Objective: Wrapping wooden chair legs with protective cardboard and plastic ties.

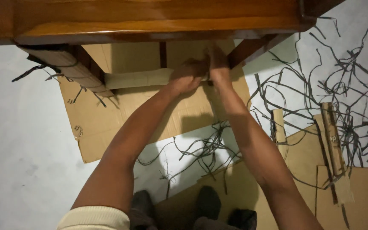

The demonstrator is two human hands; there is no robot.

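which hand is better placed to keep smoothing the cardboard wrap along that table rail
Left, probably. The left hand already lies on the cardboard strip, which runs leftward; the right hand sits at the strip's end by the leg.

Furniture-packing workroom: wooden table (158,26), cardboard (107,123), straps (341,81).

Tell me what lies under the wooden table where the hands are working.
Under the wooden table, a flat cardboard sheet covers the floor. The left hand and right hand press a cardboard strip around a rail. The tabletop hides everything further back.
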